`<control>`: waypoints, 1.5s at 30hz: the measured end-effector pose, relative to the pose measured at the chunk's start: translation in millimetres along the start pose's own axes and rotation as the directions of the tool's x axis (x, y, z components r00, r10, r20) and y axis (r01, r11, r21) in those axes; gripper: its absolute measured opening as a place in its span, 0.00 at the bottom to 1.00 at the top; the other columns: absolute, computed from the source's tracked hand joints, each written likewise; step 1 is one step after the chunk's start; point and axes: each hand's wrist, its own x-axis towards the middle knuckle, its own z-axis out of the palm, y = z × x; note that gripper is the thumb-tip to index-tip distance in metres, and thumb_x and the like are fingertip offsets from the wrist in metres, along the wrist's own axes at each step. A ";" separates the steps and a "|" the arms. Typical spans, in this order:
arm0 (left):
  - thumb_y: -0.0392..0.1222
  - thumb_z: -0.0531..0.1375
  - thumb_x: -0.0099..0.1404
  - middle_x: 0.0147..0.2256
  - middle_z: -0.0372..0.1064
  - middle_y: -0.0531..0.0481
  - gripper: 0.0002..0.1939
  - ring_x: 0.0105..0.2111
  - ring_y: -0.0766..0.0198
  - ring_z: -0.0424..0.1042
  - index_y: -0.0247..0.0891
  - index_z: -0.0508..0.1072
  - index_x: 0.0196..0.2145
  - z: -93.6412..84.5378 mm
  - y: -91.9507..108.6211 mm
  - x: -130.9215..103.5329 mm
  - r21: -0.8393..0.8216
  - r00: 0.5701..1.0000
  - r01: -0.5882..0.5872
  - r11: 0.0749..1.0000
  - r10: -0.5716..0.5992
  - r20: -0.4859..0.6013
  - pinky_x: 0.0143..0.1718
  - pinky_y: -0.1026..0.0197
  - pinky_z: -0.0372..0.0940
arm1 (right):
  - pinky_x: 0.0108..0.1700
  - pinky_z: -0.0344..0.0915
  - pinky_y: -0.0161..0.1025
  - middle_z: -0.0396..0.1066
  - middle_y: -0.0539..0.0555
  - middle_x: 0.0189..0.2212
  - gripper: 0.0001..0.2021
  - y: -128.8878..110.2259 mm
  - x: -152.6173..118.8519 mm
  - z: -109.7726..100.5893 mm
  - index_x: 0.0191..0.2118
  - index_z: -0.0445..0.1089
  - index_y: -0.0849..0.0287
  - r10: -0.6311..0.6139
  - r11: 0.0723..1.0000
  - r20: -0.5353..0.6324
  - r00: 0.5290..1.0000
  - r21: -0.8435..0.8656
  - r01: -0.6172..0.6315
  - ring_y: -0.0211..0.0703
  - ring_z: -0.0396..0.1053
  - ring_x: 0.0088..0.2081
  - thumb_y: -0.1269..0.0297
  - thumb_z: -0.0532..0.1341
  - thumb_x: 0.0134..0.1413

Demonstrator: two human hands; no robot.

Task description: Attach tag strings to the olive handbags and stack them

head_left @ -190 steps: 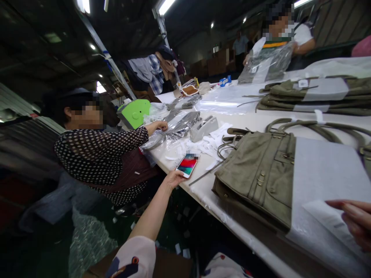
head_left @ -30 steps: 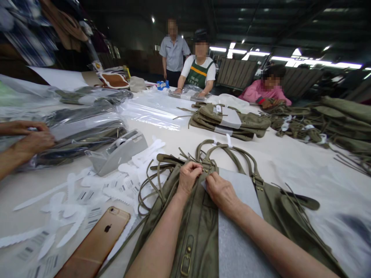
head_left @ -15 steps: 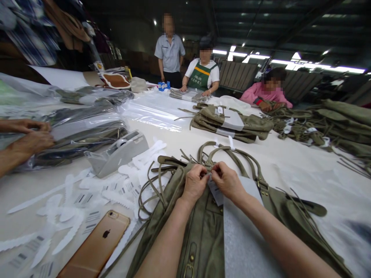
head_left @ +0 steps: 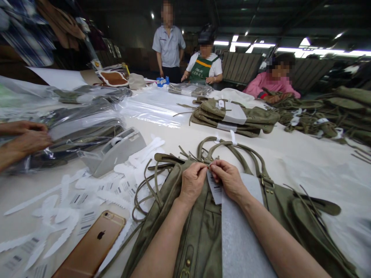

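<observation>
An olive-green handbag [head_left: 199,235] lies flat on the white table [head_left: 304,162] in front of me, its straps [head_left: 228,148] pointing away. A grey foam sheet [head_left: 240,239] lies over its right half. My left hand [head_left: 193,181] and my right hand [head_left: 228,179] meet at the bag's top edge. Both pinch a small white barcode tag [head_left: 215,189] that hangs down between them.
A gold phone [head_left: 92,247] lies face down at the near left among white barcode stickers [head_left: 81,200]. A grey tape dispenser [head_left: 116,152], bagged handbags [head_left: 84,123] and a co-worker's hands [head_left: 23,139] are at left. More olive bags [head_left: 232,116] and three people are beyond.
Six seconds ago my left hand held the phone at the table edge. Now the phone lies on the table. In the last second both hands moved to the bag's top, and the white tag now hangs between them.
</observation>
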 end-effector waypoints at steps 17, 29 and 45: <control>0.34 0.55 0.60 0.28 0.69 0.51 0.06 0.31 0.67 0.68 0.37 0.73 0.30 1.6 1.1 -1.5 0.111 0.998 -0.068 0.991 0.066 0.024 0.35 0.65 0.62 | 0.21 0.50 0.29 0.59 0.44 0.18 0.11 7.0 4.9 -11.4 0.33 0.64 0.62 -0.008 0.989 0.156 0.988 0.147 -0.015 0.28 0.53 0.19 0.60 0.62 0.47; 0.35 0.53 0.62 0.29 0.68 0.50 0.08 0.32 0.66 0.67 0.37 0.73 0.32 -1.2 -1.5 -1.3 0.219 0.994 -0.088 0.972 0.070 0.089 0.36 0.64 0.61 | 0.20 0.49 0.29 0.57 0.43 0.17 0.12 5.2 4.1 -9.6 0.32 0.63 0.61 -0.010 1.000 0.149 0.989 0.017 0.007 0.29 0.52 0.18 0.57 0.60 0.47; 0.32 0.50 0.56 0.25 0.66 0.49 0.10 0.29 0.63 0.66 0.37 0.68 0.23 2.4 -10.0 -3.4 0.272 0.995 -0.003 0.962 -0.025 0.099 0.32 0.63 0.58 | 0.21 0.50 0.33 0.54 0.45 0.16 0.12 18.0 6.4 -0.4 0.25 0.58 0.58 -0.113 0.892 0.147 0.983 -0.420 0.165 0.34 0.52 0.18 0.54 0.50 0.48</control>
